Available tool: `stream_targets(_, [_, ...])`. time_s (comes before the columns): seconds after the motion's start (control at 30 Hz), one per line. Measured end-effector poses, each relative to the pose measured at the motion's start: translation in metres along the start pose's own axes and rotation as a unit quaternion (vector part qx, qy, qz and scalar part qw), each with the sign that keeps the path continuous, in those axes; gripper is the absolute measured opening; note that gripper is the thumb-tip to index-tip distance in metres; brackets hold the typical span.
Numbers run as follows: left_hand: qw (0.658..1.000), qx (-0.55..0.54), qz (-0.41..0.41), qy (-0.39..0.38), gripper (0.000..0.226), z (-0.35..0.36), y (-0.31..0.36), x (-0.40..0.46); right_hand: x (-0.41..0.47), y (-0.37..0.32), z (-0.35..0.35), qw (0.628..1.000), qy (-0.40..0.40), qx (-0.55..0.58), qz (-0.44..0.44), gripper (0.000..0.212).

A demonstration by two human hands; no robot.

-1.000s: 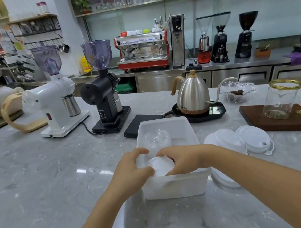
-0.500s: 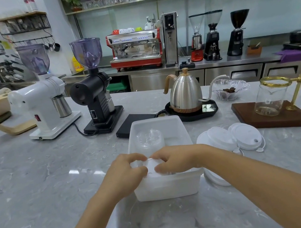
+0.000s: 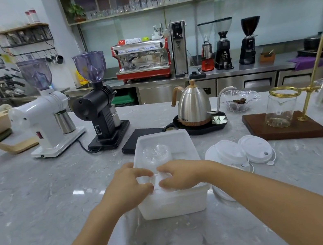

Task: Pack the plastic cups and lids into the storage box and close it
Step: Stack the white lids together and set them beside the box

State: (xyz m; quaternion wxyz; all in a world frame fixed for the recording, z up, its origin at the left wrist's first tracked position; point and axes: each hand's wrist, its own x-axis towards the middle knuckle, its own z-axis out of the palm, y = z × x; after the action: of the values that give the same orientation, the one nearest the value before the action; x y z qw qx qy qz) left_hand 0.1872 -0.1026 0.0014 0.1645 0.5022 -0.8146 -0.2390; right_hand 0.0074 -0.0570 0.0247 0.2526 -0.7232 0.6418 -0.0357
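Note:
A white translucent storage box (image 3: 173, 203) stands on the marble counter in front of me. Clear plastic cups (image 3: 157, 153) lie in its far half. My left hand (image 3: 128, 187) and my right hand (image 3: 179, 175) meet over the near half of the box, both gripping a clear plastic cup (image 3: 156, 182) that sits low inside it. The cup is mostly hidden by my fingers. White lids (image 3: 242, 150) lie in an overlapping pile on the counter just right of the box.
A black scale (image 3: 138, 140) and a steel kettle (image 3: 193, 106) on its base stand behind the box. Two grinders (image 3: 96, 103) are at the back left. A wooden stand with a glass jar (image 3: 280, 108) is at the right.
Both hands have pressed the clear cup further down into the near end of the box. The view has tilted slightly; the box and lids stay in place.

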Motion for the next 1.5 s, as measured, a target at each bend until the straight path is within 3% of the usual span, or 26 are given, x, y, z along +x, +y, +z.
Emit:
stream_targets(0.13, [0.996,0.040,0.043,0.072,0.044,-0.005,0.004,-0.005,-0.024,0.009,-0.020,0.976,0.149,0.153,-0.032,0.052])
stream_targets(0.3, [0.951,-0.097,0.189,0.224,0.019,0.003,0.059,-0.026,-0.084,0.049,-0.055,0.897,0.330,0.292,-0.047,0.022])
stream_targets(0.43, [0.924,-0.232,0.258,0.159,0.017,0.054,0.117,-0.050,-0.110,0.093,-0.046,0.838,0.432,0.334,0.010,0.009])
stream_targets(0.57, [0.942,-0.183,0.267,0.088,0.043,0.132,0.142,-0.059,-0.119,0.141,-0.008,0.797,0.483,0.352,0.088,0.010])
stream_targets(0.67, [0.971,-0.138,0.186,0.054,0.091,0.170,0.143,-0.051,-0.119,0.166,0.021,0.752,0.529,0.366,0.141,0.014])
stream_targets(0.77, [0.989,-0.095,0.094,0.068,0.111,0.188,0.144,-0.040,-0.113,0.178,0.043,0.716,0.557,0.389,0.158,0.021])
stream_targets(0.97, [0.981,-0.150,0.042,0.113,0.118,0.188,0.150,-0.022,-0.108,0.192,0.047,0.702,0.583,0.374,0.167,0.012])
stream_targets(1.17, [0.970,-0.202,0.055,0.120,0.116,0.190,0.150,-0.020,-0.111,0.187,0.046,0.706,0.593,0.356,0.155,0.018])
stream_targets(1.3, [0.951,-0.267,0.090,0.126,0.115,0.190,0.151,-0.019,-0.122,0.165,0.040,0.746,0.488,0.446,0.081,0.013])
stream_targets(1.4, [0.942,-0.280,0.113,0.146,0.110,0.186,0.154,-0.018,-0.128,0.150,0.042,0.778,0.393,0.489,0.043,0.023])
stream_targets(1.5, [0.908,-0.382,0.136,0.102,0.101,0.175,0.156,-0.019,-0.134,0.148,0.035,0.755,0.395,0.523,0.041,0.031])
